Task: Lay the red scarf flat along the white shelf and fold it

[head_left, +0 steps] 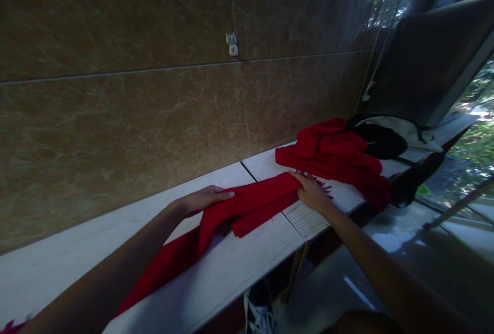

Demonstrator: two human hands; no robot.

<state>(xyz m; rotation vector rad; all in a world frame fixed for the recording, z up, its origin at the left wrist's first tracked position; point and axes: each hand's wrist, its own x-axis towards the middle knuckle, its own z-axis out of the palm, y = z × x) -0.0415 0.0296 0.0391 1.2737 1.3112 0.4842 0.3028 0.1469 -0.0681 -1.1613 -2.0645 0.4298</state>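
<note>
While a red scarf (257,197) is being held along the white table (247,264), left of a red pile (334,151), its folded right end is being pinched by the right hand (312,193) and its far edge by the left hand (203,200), seemingly so the layers are being aligned.

From far off I see indoor place, can't tell if home or school. Wall (173,128) has big brown tiles (96,20), little white cat shape (232,45) stuck on. White tables (254,256) stand along it. Green leaves (473,154) outside at right.
</note>
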